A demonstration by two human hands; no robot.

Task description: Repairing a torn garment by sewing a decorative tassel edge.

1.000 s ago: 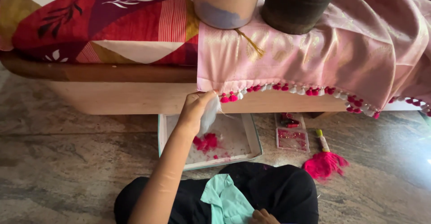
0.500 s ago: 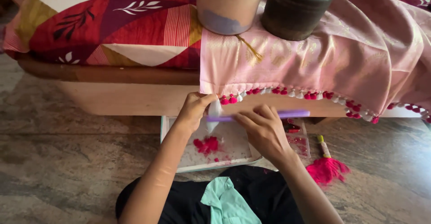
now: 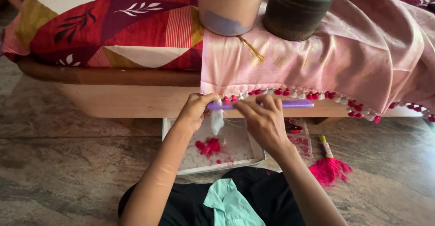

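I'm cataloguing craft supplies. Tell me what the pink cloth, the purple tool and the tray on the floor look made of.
Pink cloth: woven fabric, silky by its soft sheen and faint gold pattern; edge tassels look like thread. Purple tool: probably smooth plastic, uniform colour, slight gloss. Tray: thin, pale, flat walls, likely card or plastic; cannot tell which.

Soft, even daylight, moderately bright, no glare. Deep shadow sits under the bed frame [image 3: 113,76], over the floor just below it. Focus is decent around the frame; slight softness on the hands just below its edge, mild wide-angle stretch towards the corners.
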